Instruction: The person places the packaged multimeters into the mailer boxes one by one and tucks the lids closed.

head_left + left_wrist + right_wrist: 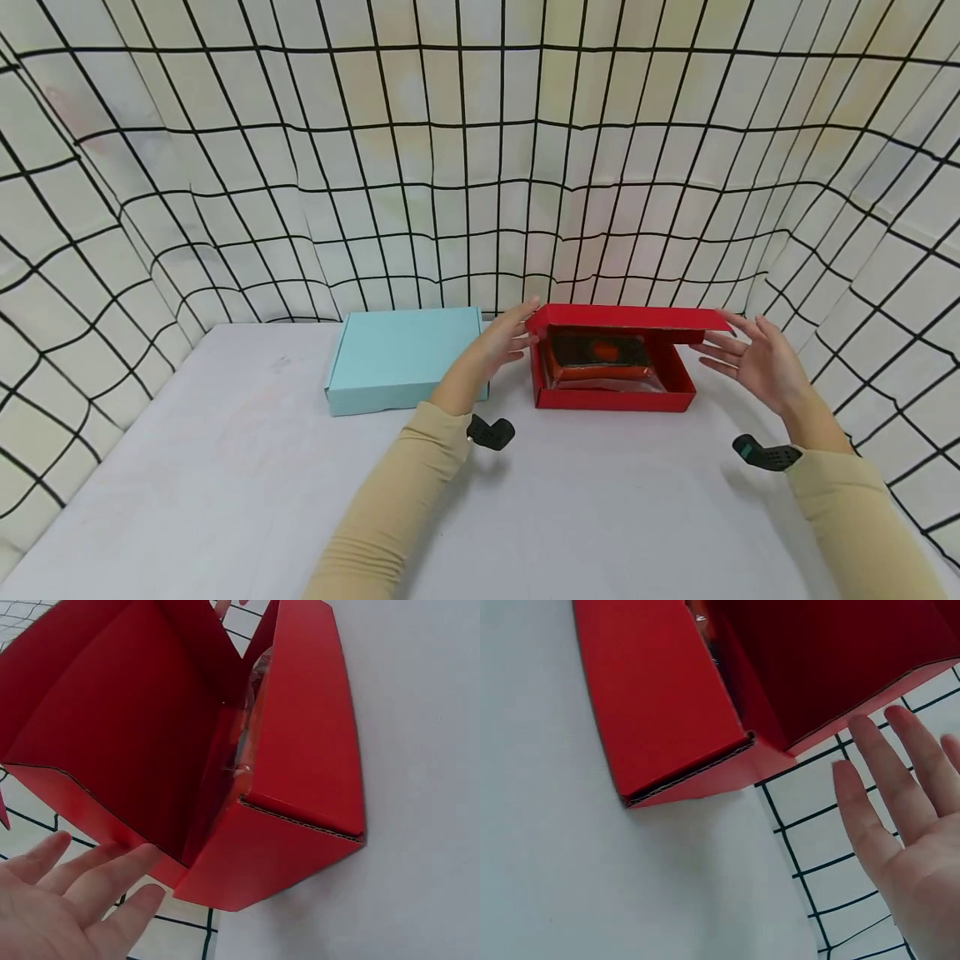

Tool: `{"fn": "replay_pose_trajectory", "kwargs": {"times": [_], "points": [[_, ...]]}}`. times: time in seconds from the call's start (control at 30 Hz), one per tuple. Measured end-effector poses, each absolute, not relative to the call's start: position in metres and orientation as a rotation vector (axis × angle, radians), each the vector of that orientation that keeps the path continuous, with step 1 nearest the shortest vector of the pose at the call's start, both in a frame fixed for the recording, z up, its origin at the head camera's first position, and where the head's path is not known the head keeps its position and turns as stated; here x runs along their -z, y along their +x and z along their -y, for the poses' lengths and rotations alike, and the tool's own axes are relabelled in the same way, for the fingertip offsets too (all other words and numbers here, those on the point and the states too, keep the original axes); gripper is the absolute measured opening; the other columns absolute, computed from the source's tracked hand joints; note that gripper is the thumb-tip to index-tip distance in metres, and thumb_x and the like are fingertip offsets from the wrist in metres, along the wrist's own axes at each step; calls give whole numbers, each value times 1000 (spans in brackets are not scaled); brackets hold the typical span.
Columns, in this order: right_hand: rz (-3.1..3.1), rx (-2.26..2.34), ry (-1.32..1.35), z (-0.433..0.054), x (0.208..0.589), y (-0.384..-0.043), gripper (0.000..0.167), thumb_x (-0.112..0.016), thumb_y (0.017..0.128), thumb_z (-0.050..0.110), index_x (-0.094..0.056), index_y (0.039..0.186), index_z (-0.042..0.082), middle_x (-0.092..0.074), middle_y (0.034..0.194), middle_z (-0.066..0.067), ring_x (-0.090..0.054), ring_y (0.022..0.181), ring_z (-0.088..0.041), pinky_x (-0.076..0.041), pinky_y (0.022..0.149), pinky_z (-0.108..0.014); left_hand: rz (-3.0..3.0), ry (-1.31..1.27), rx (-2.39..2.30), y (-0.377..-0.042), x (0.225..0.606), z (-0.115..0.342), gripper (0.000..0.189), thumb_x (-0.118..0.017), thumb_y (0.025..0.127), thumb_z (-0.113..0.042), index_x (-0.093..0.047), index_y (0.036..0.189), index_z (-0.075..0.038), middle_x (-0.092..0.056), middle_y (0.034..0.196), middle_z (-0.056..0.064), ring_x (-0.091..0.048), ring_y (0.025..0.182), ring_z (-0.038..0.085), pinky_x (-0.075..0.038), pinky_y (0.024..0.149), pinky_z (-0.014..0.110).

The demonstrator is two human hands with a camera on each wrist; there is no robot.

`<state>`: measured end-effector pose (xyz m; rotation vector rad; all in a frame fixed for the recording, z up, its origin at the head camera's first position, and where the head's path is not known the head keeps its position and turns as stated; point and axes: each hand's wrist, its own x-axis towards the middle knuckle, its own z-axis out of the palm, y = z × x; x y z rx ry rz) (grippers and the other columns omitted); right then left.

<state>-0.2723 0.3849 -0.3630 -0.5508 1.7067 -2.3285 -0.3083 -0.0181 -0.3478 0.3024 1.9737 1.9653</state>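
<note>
A red cardboard box [615, 401] has its lid [633, 317] partly raised. Inside, on the left, lies a clear-wrapped packet [600, 375] in dark and orange; its exact kind I cannot tell. My left hand [497, 343] is at the lid's left side, fingers extended, and in the left wrist view its fingertips [148, 855] appear to touch the lid's side flap. On the opposite side my right hand [765, 367] has its fingers spread, close to the lid's right flap; in the right wrist view the fingertips [861, 726] sit beside that flap, contact unclear.
A closed light-blue box [408, 354] lies to the left, partly behind my left wrist. Both boxes rest on a white table [600, 508]. White walls with a black grid [450, 150] rise behind and at both sides.
</note>
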Motion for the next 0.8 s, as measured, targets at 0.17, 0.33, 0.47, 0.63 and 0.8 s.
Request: {"fn": "replay_pose_trajectory", "kwargs": {"times": [0.17,0.33,0.47,0.63,0.8], "points": [[-1920,2114,-619,-386,359,-272,43,-20,113,35,-46,146,28,-59,139,8,-64,121,-16,-52,99,-30,-2067,309,-1860,-307,347,15,72,-56,102,-47,-34,160,-11,-43,156,16,-45,141,38,-31,117,56],[-2024,2025,-604,-386,365,-269,40,-31,112,24,-40,151,27,-48,143,5,-62,122,-15,-51,100,-30,-2130,338,-1822,-304,355,13,70,-57,102,-43,-34,161,-14,-41,158,15,-43,141,40,-33,116,56],[-1989,2073,-640,-387,373,-269,43,-31,111,14,-44,151,26,-50,142,4,-62,121,-15,-51,100,-30,-2161,397,-1829,-300,360,12,65,-55,103,-41,-37,159,-14,-40,158,14,-42,141,38,-34,115,58],[-1975,2136,-645,-386,382,-269,42,-33,110,10,-51,146,24,-55,139,3,-63,117,-15,-52,99,-29,-2155,440,-1837,-299,366,12,65,-56,103,-38,-36,160,-15,-37,160,13,-39,142,36,-34,115,58],[-2016,2143,-600,-380,391,-270,39,-36,110,10,-49,144,24,-55,139,4,-61,119,-12,-51,101,-29,-2139,419,-1868,-298,371,14,65,-57,102,-36,-36,161,-17,-34,163,13,-36,145,36,-34,116,57]]}}
